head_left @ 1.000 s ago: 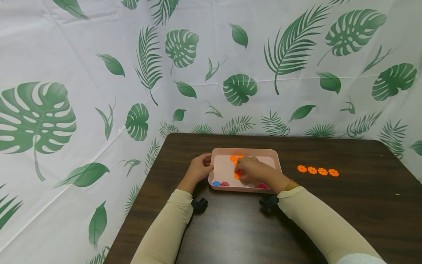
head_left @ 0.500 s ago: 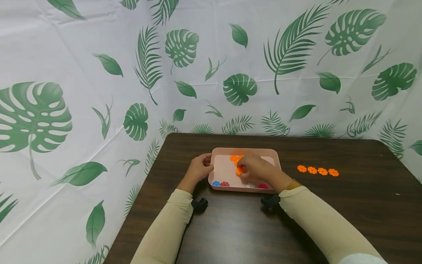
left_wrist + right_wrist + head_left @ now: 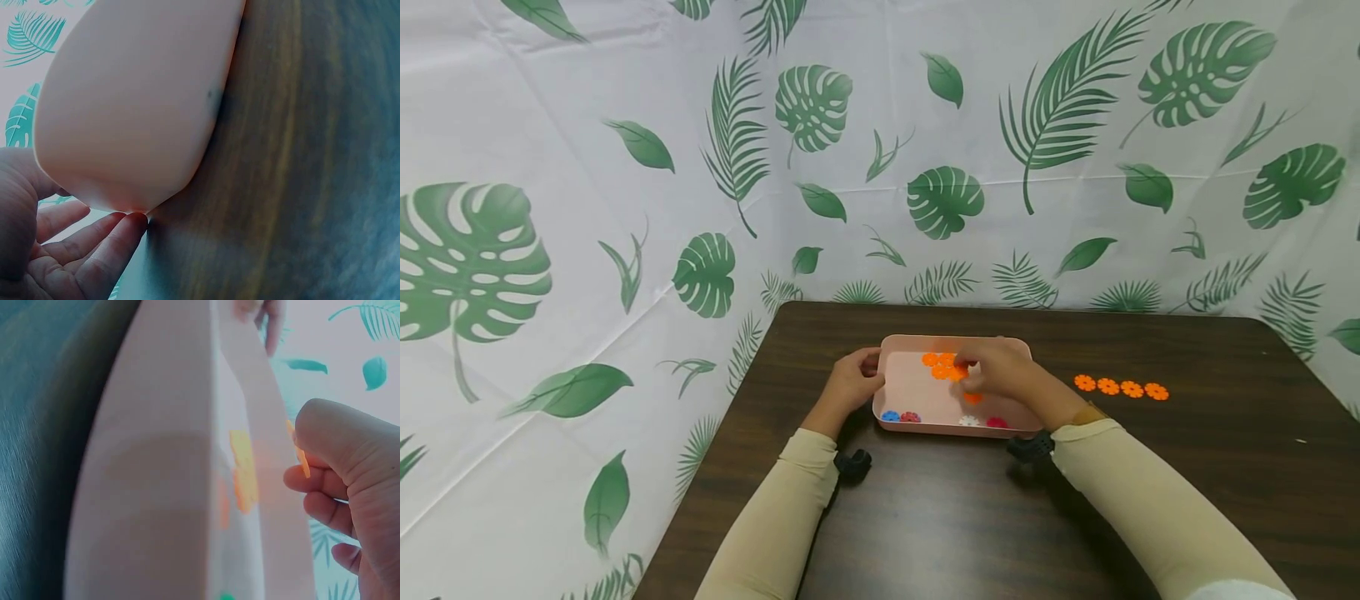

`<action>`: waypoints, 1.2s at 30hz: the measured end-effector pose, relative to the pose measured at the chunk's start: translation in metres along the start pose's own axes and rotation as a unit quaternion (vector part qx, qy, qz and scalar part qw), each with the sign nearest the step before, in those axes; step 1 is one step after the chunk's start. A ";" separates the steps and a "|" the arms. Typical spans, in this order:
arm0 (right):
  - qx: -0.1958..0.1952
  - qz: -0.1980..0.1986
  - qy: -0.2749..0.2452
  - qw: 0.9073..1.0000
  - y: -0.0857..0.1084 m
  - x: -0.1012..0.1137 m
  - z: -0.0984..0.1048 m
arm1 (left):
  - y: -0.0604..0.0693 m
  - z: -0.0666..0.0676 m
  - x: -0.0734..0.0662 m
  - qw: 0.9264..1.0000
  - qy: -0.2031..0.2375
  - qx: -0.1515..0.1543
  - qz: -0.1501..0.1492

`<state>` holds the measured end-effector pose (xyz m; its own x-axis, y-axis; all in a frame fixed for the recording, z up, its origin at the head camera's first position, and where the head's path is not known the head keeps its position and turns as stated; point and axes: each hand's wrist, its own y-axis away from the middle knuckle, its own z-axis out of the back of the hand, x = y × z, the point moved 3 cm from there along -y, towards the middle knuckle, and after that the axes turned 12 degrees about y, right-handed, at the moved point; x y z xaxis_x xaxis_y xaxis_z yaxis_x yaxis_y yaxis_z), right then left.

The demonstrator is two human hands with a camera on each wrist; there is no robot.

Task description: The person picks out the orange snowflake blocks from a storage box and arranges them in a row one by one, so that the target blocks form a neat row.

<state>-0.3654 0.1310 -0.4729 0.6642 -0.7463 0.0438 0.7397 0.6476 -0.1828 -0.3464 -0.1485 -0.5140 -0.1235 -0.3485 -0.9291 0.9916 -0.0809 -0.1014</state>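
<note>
At the left end of a pink tray [image 3: 917, 392], my left hand [image 3: 848, 383] holds the rim, with fingertips against the outer end wall [image 3: 125, 187] in the left wrist view. Over the tray's right half is my right hand [image 3: 1003, 375]; its thumb and index finger pinch an orange flower-shaped disc [image 3: 302, 456], seen edge-on in the right wrist view. Several matching orange discs [image 3: 942, 372] lie together at the tray's far middle. Another orange disc [image 3: 973, 398] shows below my right hand, partly hidden by it.
Along the tray's near wall lie a blue disc [image 3: 891, 416], a red-and-blue one [image 3: 910, 417], a white one [image 3: 969, 421] and a crimson one [image 3: 997, 422]. A row of several orange discs [image 3: 1108, 387] lies on the dark wooden table [image 3: 1210, 467] to the right. A leaf-print sheet [image 3: 865, 275] hangs behind.
My right hand has moved right and slightly away from me inside the tray, uncovering more orange discs. My left hand stays at the tray's left end. The head view has shifted slightly.
</note>
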 end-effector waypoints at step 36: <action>-0.019 -0.183 -0.004 0.983 0.140 -0.142 0.091 | 0.000 -0.001 0.002 1.000 0.002 -0.003 0.008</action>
<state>-0.3467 0.3419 -0.4154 0.3544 -0.9273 0.1207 0.9252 0.3289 -0.1894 -0.3462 -0.1481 -0.5159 -0.1070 -0.3459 -0.9321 0.9936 -0.0699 -0.0881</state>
